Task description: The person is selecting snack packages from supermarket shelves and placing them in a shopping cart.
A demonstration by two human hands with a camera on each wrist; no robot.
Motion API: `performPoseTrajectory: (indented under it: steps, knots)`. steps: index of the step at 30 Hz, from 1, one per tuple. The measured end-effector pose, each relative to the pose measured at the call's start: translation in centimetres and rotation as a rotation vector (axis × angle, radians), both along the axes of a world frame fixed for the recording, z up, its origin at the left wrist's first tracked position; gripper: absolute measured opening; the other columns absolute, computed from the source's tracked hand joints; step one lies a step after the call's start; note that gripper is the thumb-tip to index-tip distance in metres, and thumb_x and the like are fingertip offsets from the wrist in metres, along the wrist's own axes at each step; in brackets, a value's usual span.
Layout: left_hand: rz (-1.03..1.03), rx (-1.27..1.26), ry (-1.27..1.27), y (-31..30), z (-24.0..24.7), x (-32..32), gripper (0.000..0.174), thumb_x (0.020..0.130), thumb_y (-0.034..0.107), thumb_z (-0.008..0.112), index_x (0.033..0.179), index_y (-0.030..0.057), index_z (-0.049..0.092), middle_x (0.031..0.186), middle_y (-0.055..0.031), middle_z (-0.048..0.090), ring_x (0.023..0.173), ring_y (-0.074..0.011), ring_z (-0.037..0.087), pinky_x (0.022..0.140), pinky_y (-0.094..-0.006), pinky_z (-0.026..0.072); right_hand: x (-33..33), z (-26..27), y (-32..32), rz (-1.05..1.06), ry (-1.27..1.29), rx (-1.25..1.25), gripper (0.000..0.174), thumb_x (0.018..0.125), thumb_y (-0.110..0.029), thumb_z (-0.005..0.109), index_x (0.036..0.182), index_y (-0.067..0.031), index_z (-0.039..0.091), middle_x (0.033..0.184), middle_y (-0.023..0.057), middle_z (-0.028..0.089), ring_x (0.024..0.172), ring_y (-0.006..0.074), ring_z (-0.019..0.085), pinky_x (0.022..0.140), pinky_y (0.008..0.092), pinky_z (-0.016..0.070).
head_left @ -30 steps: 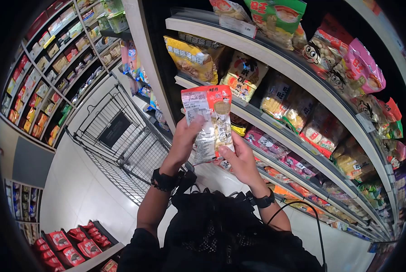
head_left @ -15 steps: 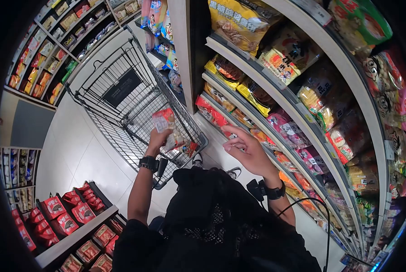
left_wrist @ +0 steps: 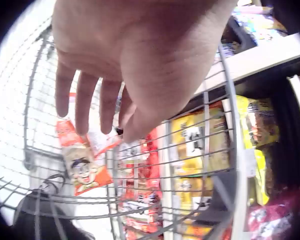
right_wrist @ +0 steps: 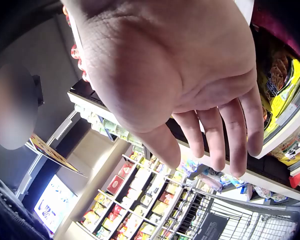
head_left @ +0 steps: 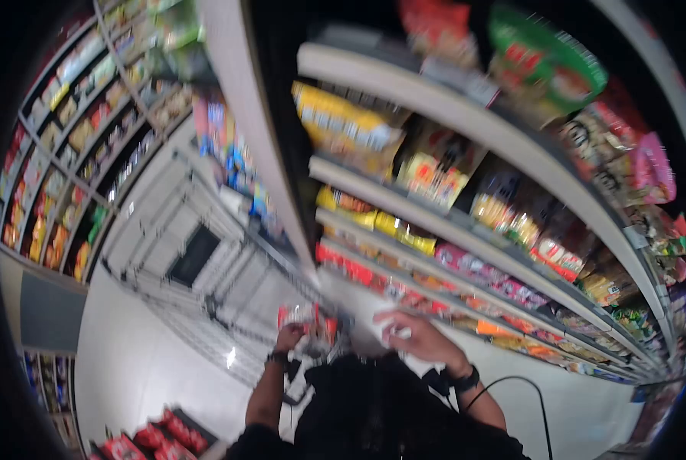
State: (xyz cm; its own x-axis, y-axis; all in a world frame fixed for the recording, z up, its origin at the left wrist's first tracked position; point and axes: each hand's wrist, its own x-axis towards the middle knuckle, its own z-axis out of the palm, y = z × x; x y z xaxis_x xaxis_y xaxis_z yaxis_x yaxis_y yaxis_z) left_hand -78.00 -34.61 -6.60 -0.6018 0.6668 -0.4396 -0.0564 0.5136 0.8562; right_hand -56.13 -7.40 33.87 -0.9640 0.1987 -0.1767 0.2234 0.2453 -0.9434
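A red-and-clear snack bag [head_left: 321,323] with a cartoon face is at the near end of the shopping cart [head_left: 228,287], inside its wire basket. My left hand [head_left: 290,336] is right over it. In the left wrist view the fingers of my left hand [left_wrist: 140,65] stretch down in front of the snack bag [left_wrist: 84,167], overlapping its upper part, with the thumb apart from it. My right hand [head_left: 421,339] hovers to the right of the cart, beside the shelves, holding nothing. The right wrist view shows its palm and loosely extended fingers [right_wrist: 235,135].
Tiered shelves [head_left: 404,172] of bagged snacks rise close on the right, with a yellow bag [head_left: 343,123] and a green bag [head_left: 546,69] among them. More stocked shelving [head_left: 75,138] curves along the left. Red packets [head_left: 163,441] fill a display at lower left.
Both hands held the snack bag in front of the shelves. The left hand then carried it leftward and down into the cart and loosened its fingers. The right hand let go and moved aside.
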Motion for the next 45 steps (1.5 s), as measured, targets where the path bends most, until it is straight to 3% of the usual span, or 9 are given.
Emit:
performPoseTrajectory:
  steps: [5, 10, 15, 19, 23, 32, 36, 40, 45]
  knots:
    - [0.256, 0.459, 0.328, 12.8, 24.1, -6.1, 0.014, 0.083, 0.000, 0.055, 0.092, 0.0027, 0.065, 0.086, -0.0074, 0.066, 0.077, -0.0163, 0.064, 0.071, -0.0269, 0.0490, -0.2, 0.8, 0.8, 0.012, -0.034, 0.018, 0.034, 0.092, -0.015, 0.058, 0.124, -0.0061, 0.052, 0.116, 0.0050, 0.059, 0.096, 0.0152, 0.062, 0.082, 0.0300, 0.0493]
    - [0.011, 0.987, 0.986, 22.1, 48.8, -8.1, 0.012, 0.080, -0.008, 0.057, 0.089, 0.0008, 0.058, 0.088, -0.0080, 0.060, 0.076, -0.0138, 0.057, 0.065, -0.0236, 0.0435, -0.4, 1.9, 1.1, 0.004, -0.019, 0.026, 0.036, 0.092, -0.015, 0.058, 0.126, -0.0064, 0.050, 0.117, 0.0053, 0.059, 0.097, 0.0152, 0.062, 0.084, 0.0301, 0.0487]
    - [0.061, 1.080, 1.338, 28.4, 62.5, -8.3, 0.063, 0.069, -0.008, 0.057, 0.129, 0.0032, 0.044, 0.127, -0.0124, 0.049, 0.114, -0.0248, 0.049, 0.093, -0.0310, 0.0400, 0.7, 1.2, 2.0, -0.032, 0.080, 0.012, 0.039, 0.091, -0.019, 0.059, 0.127, -0.0076, 0.049, 0.113, 0.0060, 0.061, 0.098, 0.0180, 0.062, 0.086, 0.0313, 0.0467]
    - [-0.031, 0.823, 1.669, 30.5, 66.1, -8.4, 0.054, 0.068, -0.004, 0.058, 0.119, 0.0160, 0.057, 0.135, -0.0063, 0.047, 0.126, -0.0265, 0.042, 0.104, -0.0446, 0.0247, 2.9, 2.3, 2.9, -0.102, 0.041, 0.030, 0.040, 0.090, -0.019, 0.059, 0.127, -0.0067, 0.049, 0.114, 0.0059, 0.062, 0.099, 0.0170, 0.061, 0.087, 0.0311, 0.0463]
    - [-0.075, 0.648, 1.645, 31.1, 67.4, -8.8, 0.019, 0.074, 0.006, 0.065, 0.087, 0.0175, 0.070, 0.099, 0.0036, 0.067, 0.117, -0.0201, 0.050, 0.105, -0.0497, 0.0160, 5.0, 0.3, 4.9, -0.146, 0.071, 0.025, 0.042, 0.090, -0.019, 0.061, 0.128, -0.0058, 0.049, 0.114, 0.0082, 0.063, 0.099, 0.0171, 0.061, 0.087, 0.0308, 0.0467]
    - [0.340, 1.108, 1.802, 25.9, 68.8, -9.5, 0.024, 0.074, -0.007, 0.062, 0.092, 0.0081, 0.066, 0.091, -0.0041, 0.068, 0.087, -0.0248, 0.063, 0.095, -0.0469, 0.0414, 4.7, 1.1, 6.6, -0.051, 0.094, 0.043, 0.041, 0.089, -0.014, 0.061, 0.128, -0.0043, 0.048, 0.112, 0.0093, 0.064, 0.097, 0.0165, 0.062, 0.085, 0.0302, 0.0473]
    - [-0.025, 0.993, 1.536, 21.7, 68.6, -5.9, 0.031, 0.078, -0.007, 0.060, 0.107, 0.0036, 0.062, 0.095, -0.0121, 0.066, 0.085, -0.0223, 0.064, 0.076, -0.0295, 0.0494, 2.4, 3.0, 6.2, -0.128, 0.235, -0.076, 0.040, 0.090, -0.008, 0.059, 0.127, -0.0020, 0.046, 0.121, 0.0075, 0.056, 0.097, 0.0133, 0.060, 0.087, 0.0306, 0.0475]
    - [-0.448, 0.744, 1.427, 20.2, 66.2, -2.2, 0.022, 0.083, 0.000, 0.058, 0.105, 0.0013, 0.061, 0.094, -0.0134, 0.064, 0.083, -0.0298, 0.062, 0.074, -0.0332, 0.0490, -0.8, 5.3, 5.8, -0.020, 0.473, -0.391, 0.059, 0.093, -0.018, 0.055, 0.142, -0.0031, 0.027, 0.138, 0.0137, 0.042, 0.125, 0.0231, 0.044, 0.101, 0.0374, 0.0376]
    - [-0.552, 0.640, 1.174, 20.5, 61.8, 0.0, 0.022, 0.088, 0.001, 0.052, 0.109, 0.0003, 0.061, 0.098, -0.0154, 0.065, 0.089, -0.0305, 0.063, 0.078, -0.0323, 0.0488, -4.2, 6.9, 3.3, -0.051, 0.576, -0.394, 0.068, 0.087, -0.018, 0.065, 0.141, 0.0000, 0.027, 0.136, 0.0137, 0.043, 0.121, 0.0204, 0.048, 0.101, 0.0347, 0.0384]
